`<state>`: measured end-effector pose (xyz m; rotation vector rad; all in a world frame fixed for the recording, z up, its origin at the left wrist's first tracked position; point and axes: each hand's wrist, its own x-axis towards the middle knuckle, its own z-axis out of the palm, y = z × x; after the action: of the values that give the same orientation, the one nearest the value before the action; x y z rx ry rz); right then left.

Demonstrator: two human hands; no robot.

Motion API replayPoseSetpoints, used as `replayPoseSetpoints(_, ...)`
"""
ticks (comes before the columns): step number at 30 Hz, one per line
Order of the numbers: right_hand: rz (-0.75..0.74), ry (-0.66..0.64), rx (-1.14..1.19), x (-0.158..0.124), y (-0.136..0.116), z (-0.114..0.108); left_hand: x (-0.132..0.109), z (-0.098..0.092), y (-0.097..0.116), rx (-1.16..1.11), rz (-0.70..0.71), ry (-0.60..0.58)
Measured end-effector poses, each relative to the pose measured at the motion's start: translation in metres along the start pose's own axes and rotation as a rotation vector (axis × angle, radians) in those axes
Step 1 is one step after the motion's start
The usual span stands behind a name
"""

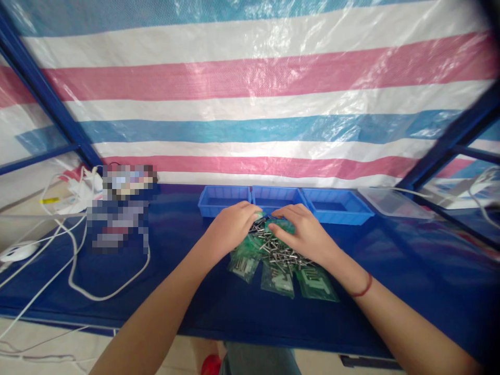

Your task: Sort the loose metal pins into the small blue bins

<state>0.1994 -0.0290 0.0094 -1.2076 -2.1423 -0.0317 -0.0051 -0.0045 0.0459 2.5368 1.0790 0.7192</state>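
Note:
A pile of small metal pins [279, 250] lies on and around green plastic bags on the blue table, between my two hands. My left hand [236, 221] is at the pile's left edge, its fingers closed at the rim of a green plastic bag [252, 247]. From the right, my right hand [302, 229] reaches over the pile, thumb and fingers apart, touching or just above the green plastic. Nearer to me are three small clear bags with metal pieces in them: a left bag [244, 266], a middle bag [277, 280] and a right bag [317, 283].
Behind the pile stand three blue bins in a row: left [224, 210], middle [279, 190] and right [341, 216]. A clear plastic lid [394, 203] lies at the back right. White cables [74, 260] run across the left side. Blue frame posts [441, 140] flank the striped sheet.

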Motion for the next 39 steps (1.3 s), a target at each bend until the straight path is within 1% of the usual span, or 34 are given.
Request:
replayPoseSetpoints(2,0.004,0.039,0.030,0.001,-0.005,-0.002,0.003,0.002,0.001,-0.243,-0.052,0.089)
replayPoseSetpoints(4,0.023,0.060,0.095,0.001,-0.009,-0.004,0.006,0.010,0.003,-0.569,-0.165,0.112)
replayPoseSetpoints(6,0.073,0.083,0.177,0.001,-0.012,-0.005,0.008,0.019,0.006,-0.856,-0.280,0.147)
replayPoseSetpoints(8,0.141,0.107,0.258,0.001,-0.012,-0.004,0.009,0.026,0.009,-1.027,-0.363,0.199)
replayPoseSetpoints(10,0.204,0.104,0.340,0.001,-0.011,-0.003,0.009,0.030,0.011,-1.103,-0.402,0.248)
replayPoseSetpoints(13,0.261,0.059,0.438,0.001,-0.009,-0.001,0.009,0.031,0.012,-1.145,-0.403,0.280)
replayPoseSetpoints(15,0.284,0.060,0.473,0.001,-0.009,-0.001,0.009,0.030,0.011,-1.121,-0.397,0.277)
replayPoseSetpoints(17,0.305,0.108,0.472,0.001,-0.009,-0.003,0.010,0.029,0.008,-0.998,-0.393,0.247)
replayPoseSetpoints(20,0.321,0.221,0.390,0.001,-0.009,-0.007,0.010,0.027,0.004,-0.775,-0.375,0.183)
replayPoseSetpoints(22,0.317,0.269,0.325,0.001,-0.009,-0.010,0.010,0.026,0.002,-0.728,-0.359,0.179)
replayPoseSetpoints(25,0.314,0.246,0.327,0.002,-0.009,-0.014,0.010,0.026,0.000,-0.734,-0.342,0.199)
replayPoseSetpoints(28,0.335,0.194,0.445,0.003,-0.009,-0.016,0.011,0.028,-0.003,-0.731,-0.330,0.189)
replayPoseSetpoints(33,0.384,0.216,0.608,0.005,-0.008,-0.016,0.011,0.029,-0.007,-0.702,-0.308,0.178)
replayPoseSetpoints(36,0.424,0.200,0.747,0.005,-0.009,-0.014,0.010,0.027,-0.008,-0.677,-0.311,0.190)
replayPoseSetpoints(39,0.474,0.188,0.909,0.006,-0.011,-0.014,0.011,0.026,-0.005,-0.753,-0.306,0.203)
